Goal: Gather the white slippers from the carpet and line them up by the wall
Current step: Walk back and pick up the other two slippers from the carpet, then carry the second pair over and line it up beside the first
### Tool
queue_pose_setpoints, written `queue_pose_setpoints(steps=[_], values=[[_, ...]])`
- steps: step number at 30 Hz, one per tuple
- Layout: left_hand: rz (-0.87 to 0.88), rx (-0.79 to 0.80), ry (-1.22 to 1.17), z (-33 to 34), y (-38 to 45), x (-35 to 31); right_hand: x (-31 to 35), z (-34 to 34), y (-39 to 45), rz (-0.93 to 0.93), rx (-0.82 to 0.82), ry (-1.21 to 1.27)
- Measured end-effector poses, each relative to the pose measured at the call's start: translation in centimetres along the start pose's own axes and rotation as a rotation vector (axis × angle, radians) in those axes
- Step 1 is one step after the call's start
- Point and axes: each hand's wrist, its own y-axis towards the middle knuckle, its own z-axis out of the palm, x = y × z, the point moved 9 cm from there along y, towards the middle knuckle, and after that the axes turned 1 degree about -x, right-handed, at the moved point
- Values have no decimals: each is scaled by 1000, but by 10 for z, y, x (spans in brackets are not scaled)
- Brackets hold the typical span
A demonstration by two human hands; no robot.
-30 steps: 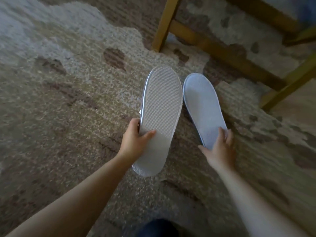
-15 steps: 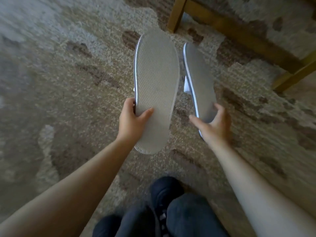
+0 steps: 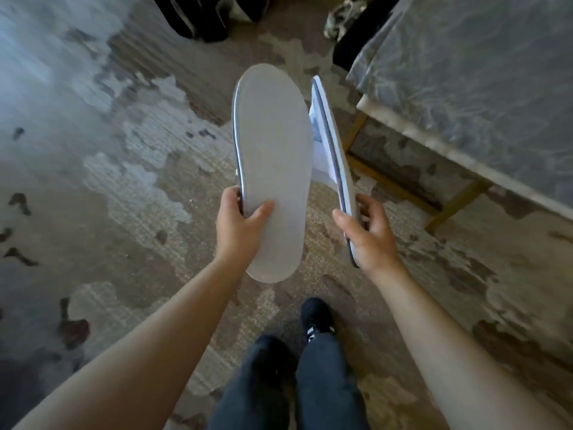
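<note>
Two white slippers are held up above the patterned carpet. My left hand grips the heel end of the left slipper, whose flat sole faces me, toe pointing away. My right hand pinches the heel end of the right slipper, turned on edge so I see its thin sole rim and part of its white upper. The two slippers hang side by side, close at the middle. No wall shows in view.
A table with a grey mottled cloth and wooden legs stands at the right. Dark objects lie on the carpet at the top. My legs in dark trousers and a black shoe are below the hands.
Both slippers have been lifted off the carpet and raised. The right slipper has turned on edge. I have stood up and the view has swung, bringing the table top and my legs into sight.
</note>
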Motion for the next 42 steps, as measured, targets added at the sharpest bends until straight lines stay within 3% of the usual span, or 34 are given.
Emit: queue_pose_setpoints(steps=[7, 16, 22, 30, 38, 42], values=[[126, 67, -66, -44, -71, -112, 108, -38, -99, -59, -112, 105], [265, 389, -22, 6, -215, -209, 131, -172, -270, 6, -479, 214], [410, 701, 22, 101, -364, -257, 101, -296, -412, 20, -803, 341], [636, 1142, 4, 218, -663, -270, 11, -448, -644, 24, -1184, 467], [749, 1473, 64, 280, -892, -243, -77, -537, -821, 39, -1503, 560], [746, 1560, 118, 325, -972, -229, -118, -576, -871, 34, -1606, 634]])
